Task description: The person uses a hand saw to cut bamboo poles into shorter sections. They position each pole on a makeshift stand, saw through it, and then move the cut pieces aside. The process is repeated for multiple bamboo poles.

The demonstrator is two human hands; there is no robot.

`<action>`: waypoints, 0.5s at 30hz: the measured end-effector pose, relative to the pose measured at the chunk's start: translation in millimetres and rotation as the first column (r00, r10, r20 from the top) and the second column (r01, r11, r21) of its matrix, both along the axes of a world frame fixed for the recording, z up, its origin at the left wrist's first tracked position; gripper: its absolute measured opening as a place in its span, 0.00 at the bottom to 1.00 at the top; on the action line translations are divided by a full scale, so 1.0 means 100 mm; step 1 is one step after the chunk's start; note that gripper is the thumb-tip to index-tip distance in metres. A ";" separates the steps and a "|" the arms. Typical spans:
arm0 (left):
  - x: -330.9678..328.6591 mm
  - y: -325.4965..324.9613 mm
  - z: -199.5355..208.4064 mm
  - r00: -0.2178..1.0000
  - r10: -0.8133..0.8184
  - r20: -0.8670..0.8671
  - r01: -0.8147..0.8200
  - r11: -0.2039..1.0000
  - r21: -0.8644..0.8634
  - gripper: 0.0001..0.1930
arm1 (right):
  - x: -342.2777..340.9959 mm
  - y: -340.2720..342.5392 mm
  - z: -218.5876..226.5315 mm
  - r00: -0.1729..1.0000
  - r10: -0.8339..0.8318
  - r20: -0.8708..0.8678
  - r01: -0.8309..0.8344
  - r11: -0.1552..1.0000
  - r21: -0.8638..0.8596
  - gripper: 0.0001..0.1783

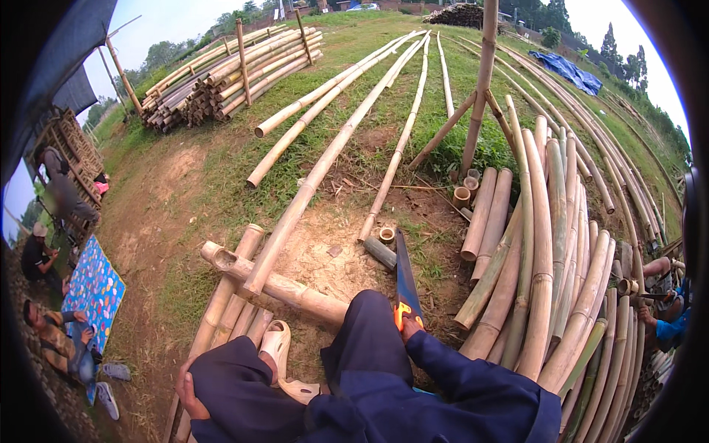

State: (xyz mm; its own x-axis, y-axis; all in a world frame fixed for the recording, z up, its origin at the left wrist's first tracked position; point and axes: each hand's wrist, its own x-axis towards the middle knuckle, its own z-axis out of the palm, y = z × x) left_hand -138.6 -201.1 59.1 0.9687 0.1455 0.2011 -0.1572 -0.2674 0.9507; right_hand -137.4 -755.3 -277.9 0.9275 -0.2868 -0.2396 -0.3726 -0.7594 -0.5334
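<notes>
My right hand is closed round the orange handle of a hand saw, held beside my right knee. The saw's dark blade points away from me, near a short cut bamboo piece on the ground. My left hand lies along the outer side of my left knee, holding nothing that I can see. Before my knees, a thick bamboo crosspiece rests over several bamboo poles lying side by side. The near end of a long bamboo pole lies on that crosspiece.
Many cut bamboo lengths are stacked to my right, beside an upright post. More poles are piled far left. People sit at the left by a patterned blue mat; a person in blue works at far right.
</notes>
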 end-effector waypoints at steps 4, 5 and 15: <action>-0.28 0.10 0.19 0.993 0.093 0.075 -0.096 0.995 0.040 0.30 | 0.14 0.22 -0.25 0.996 0.090 -0.014 -0.089 0.995 0.054 0.15; -0.33 0.12 0.19 0.989 0.111 0.100 -0.112 0.994 0.005 0.31 | 0.19 0.23 -0.32 0.994 0.105 -0.017 -0.104 0.991 0.083 0.15; -0.43 0.16 0.66 0.994 -0.105 0.028 0.108 0.986 -0.127 0.33 | 0.13 -0.13 -0.48 0.988 0.146 -0.051 -0.138 0.982 0.130 0.18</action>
